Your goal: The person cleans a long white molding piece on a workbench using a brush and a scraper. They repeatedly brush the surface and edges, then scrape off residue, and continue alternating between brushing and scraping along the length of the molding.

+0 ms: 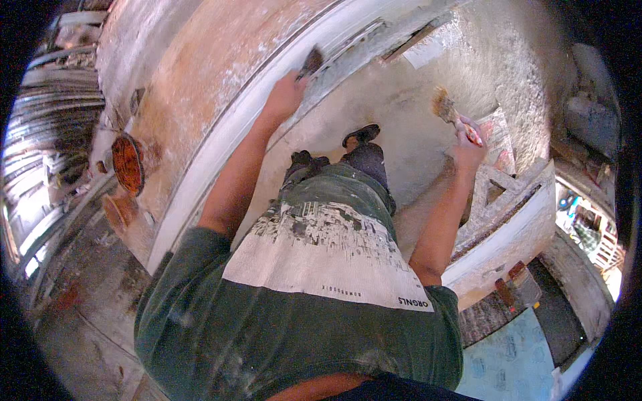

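Closest to the camera, a dark green T-shirt (301, 327) with a big pale patch is filling the lower middle, and it is hiding most of the person's body. Paint-spotted trousers (334, 184) are showing below it, and one sandal (361, 135) is standing on the dusty floor (401, 107); the other foot is hidden.

The left hand (284, 97) is reaching up to the long white ledge (221, 154). Its fingers are curled tight around a dark scraper (311, 61), and the blade is pressing on the ledge. The handle is hidden inside the fist (only the dark end is peeking out).

The right hand (469, 148) is closed around the red handle of a paintbrush (453, 113). The brush is held up in the air over the floor, well apart from the scraper, with its pale bristles pointing away from the person.

Just beside that hand, a white step-like frame (498, 200) is sitting, and its far end is cut off.

Farther left, a rusty round tin (127, 162) is resting by the curved wall (194, 73). The edges are too dark and bent to make out.
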Demonstrator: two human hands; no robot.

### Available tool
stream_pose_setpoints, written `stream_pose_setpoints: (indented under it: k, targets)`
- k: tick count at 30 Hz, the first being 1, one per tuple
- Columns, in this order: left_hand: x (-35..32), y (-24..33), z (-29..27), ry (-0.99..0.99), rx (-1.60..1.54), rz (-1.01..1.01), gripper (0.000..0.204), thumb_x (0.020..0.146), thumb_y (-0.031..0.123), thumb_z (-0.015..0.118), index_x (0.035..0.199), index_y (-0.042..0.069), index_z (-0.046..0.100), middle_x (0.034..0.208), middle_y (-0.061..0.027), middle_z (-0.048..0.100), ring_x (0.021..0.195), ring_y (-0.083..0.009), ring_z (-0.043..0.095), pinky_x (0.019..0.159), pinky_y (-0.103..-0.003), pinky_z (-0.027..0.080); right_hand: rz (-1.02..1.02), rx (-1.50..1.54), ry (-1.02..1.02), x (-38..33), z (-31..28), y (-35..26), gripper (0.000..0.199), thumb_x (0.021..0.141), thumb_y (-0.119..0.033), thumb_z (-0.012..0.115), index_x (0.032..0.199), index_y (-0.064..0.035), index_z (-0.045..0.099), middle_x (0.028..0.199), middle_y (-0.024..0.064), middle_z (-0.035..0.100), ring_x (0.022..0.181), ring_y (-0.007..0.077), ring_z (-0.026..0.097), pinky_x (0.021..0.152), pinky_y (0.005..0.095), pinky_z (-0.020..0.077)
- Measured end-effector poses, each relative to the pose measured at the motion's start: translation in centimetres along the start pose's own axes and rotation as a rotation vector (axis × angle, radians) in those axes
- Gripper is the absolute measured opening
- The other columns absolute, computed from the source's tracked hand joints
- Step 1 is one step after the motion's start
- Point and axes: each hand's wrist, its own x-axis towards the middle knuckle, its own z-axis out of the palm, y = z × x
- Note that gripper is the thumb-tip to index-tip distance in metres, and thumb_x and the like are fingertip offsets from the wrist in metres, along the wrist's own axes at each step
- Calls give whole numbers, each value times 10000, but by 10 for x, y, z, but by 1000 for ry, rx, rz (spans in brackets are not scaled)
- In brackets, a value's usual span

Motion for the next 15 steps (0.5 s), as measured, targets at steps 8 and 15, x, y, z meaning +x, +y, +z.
stream_pose_setpoints:
  k: [8,15]
  targets:
    - [-38,3,-5,35,-60,-184,332,933,257,513,1125,-12,542,912,-293,622,884,-459,602,760,-489,456,45,162,136,21,-60,66,145,828,-82,664,950,-6,685,912,50,682,836,137,621,790,260,480]
    - [53,54,21,51,68,50,342,929,284,512,1100,-12,527,947,-308,611,919,-483,577,797,-494,463,-10,-78,-8,41,-45,48,165,843,-77,664,983,11,666,897,37,656,837,122,614,729,253,507]
